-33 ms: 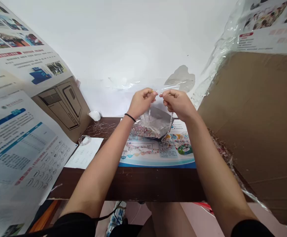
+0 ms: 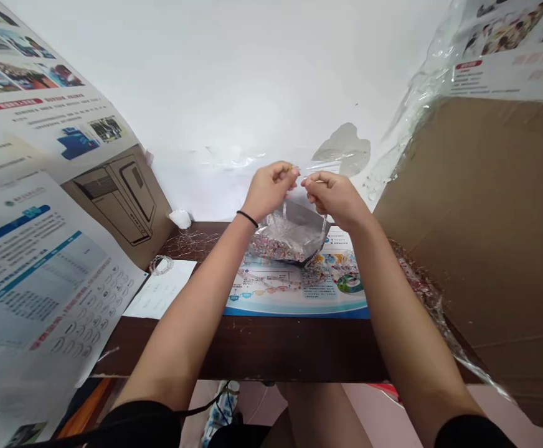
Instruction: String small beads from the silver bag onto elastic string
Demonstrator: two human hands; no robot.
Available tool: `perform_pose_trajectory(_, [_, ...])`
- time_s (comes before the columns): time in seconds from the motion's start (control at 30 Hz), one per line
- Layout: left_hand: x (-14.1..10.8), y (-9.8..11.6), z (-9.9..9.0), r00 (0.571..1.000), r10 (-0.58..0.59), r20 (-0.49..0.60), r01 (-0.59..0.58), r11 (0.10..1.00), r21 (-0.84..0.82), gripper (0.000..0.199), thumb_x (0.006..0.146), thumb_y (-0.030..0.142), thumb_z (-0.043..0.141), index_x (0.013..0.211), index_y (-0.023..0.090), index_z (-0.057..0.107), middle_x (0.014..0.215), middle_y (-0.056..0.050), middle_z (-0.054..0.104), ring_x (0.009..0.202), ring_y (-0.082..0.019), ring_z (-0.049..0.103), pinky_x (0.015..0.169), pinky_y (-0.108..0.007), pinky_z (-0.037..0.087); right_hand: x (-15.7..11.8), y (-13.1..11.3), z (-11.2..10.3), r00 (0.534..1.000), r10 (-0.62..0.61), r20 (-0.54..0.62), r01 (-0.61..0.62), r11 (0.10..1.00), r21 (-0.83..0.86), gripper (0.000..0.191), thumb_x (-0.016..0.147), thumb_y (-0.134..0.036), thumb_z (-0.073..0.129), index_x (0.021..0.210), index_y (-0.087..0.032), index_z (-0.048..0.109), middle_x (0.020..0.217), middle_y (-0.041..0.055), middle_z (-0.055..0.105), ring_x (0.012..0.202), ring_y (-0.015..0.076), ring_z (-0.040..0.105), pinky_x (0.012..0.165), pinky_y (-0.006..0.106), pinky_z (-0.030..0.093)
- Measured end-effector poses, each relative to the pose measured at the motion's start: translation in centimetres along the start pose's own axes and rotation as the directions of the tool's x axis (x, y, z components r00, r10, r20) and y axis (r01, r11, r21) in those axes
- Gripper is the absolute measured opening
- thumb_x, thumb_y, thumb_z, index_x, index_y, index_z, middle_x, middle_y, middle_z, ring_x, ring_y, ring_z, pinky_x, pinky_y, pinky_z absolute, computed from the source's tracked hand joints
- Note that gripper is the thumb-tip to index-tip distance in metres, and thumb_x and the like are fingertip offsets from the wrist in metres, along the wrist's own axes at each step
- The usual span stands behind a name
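Both my hands are raised above a clear plastic bag (image 2: pixel 290 233) holding many small pink and white beads, with a silvery panel behind them. My left hand (image 2: pixel 269 191) pinches a thin strand, too fine to make out well, with a tiny yellowish tip (image 2: pixel 292 167). My right hand (image 2: pixel 334 200) pinches close by, and its fingertips nearly meet those of my left hand. The bag rests on a printed blue-edged mat (image 2: pixel 294 292), with some beads spread beside it. A black band (image 2: pixel 247 218) circles my left wrist.
A dark wooden table edge (image 2: pixel 253 348) runs below the mat. To the left lie a white paper (image 2: pixel 159 289), a coil of beads (image 2: pixel 161 265), fine tangled threads (image 2: pixel 190 244) and a white tissue (image 2: pixel 180 218). Cardboard (image 2: pixel 477 218) and printed posters (image 2: pixel 33 274) flank the table.
My left hand has risen slightly and my right hand has dropped slightly. The bag and mat look unmoved apart from a small shift of the view.
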State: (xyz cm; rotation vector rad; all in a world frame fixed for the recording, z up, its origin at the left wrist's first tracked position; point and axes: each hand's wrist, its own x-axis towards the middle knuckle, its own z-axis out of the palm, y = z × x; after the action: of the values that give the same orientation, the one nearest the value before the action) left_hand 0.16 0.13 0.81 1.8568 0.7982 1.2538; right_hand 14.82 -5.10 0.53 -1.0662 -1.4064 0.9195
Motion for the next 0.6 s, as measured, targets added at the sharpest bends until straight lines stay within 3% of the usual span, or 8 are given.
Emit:
perform_pose_trajectory(0.17, [1.8, 2.0, 0.0, 0.992, 0.112, 0.053, -0.113, 0.993, 0.02, 0.01, 0.085, 0.018, 0.058, 0.089, 0.011, 0.064, 0.079, -0.002, 0.058, 0.081, -0.013, 0.06, 0.069, -0.025, 0.05, -0.2, 1.1, 1.5, 0.994, 0.012, 0.11, 0.008, 0.984, -0.18, 0.013, 0.081, -0.031, 0.06, 0.087, -0.019, 0.057, 0.057, -0.004, 0.052, 0.046, 0.0072, 0.037, 0.044, 0.022, 0.026])
perform_pose_trajectory(0.3, [1.2, 1.9, -0.5, 0.992, 0.126, 0.024, -0.127, 0.992, 0.023, 0.02, 0.086, 0.014, 0.051, 0.101, 0.013, 0.064, 0.094, -0.004, 0.059, 0.099, -0.017, 0.059, 0.075, -0.026, 0.05, -0.3, 1.4, 2.0, 0.995, -0.052, 0.084, 0.078, 0.935, -0.346, 0.028, 0.085, -0.036, 0.052, 0.065, -0.018, 0.055, 0.061, 0.0004, 0.056, 0.054, 0.0093, 0.042, 0.05, 0.024, 0.029])
perform_pose_trajectory(0.37, [0.2, 1.1, -0.9, 0.994, 0.104, -0.015, -0.103, 0.994, 0.03, 0.027, 0.085, 0.013, 0.05, 0.109, 0.016, 0.063, 0.104, -0.005, 0.06, 0.106, -0.02, 0.057, 0.075, -0.026, 0.05, -0.3, 1.6, 2.0, 0.996, -0.073, 0.059, 0.089, 0.936, -0.342, 0.028, 0.085, -0.035, 0.051, 0.063, -0.018, 0.054, 0.064, 0.0012, 0.058, 0.058, 0.0103, 0.045, 0.052, 0.025, 0.031])
perform_pose_trajectory(0.5, [-2.4, -1.9, -1.3, 0.997, 0.007, -0.076, -0.006, 1.0, 0.01, 0.043, 0.08, 0.01, 0.05, 0.121, 0.022, 0.056, 0.124, -0.007, 0.057, 0.112, -0.022, 0.056, 0.078, -0.03, 0.051, -0.4, 1.9, 1.9, 0.997, -0.073, -0.006, 0.07, 0.977, -0.201, 0.017, 0.084, -0.032, 0.05, 0.079, -0.019, 0.059, 0.072, 0.0024, 0.062, 0.059, 0.011, 0.047, 0.051, 0.024, 0.032])
perform_pose_trajectory(0.6, [-4.2, -4.4, -0.6, 0.99, -0.058, 0.13, 0.066, 0.996, -0.055, 0.044, 0.076, 0.008, 0.053, 0.118, 0.021, 0.057, 0.121, -0.008, 0.061, 0.109, -0.021, 0.059, 0.085, -0.033, 0.05, -0.5, 1.7, 1.9, 0.997, -0.071, -0.025, 0.068, 0.991, -0.113, 0.015, 0.085, -0.031, 0.049, 0.085, -0.02, 0.059, 0.079, 0.0037, 0.063, 0.06, 0.0104, 0.047, 0.05, 0.024, 0.032])
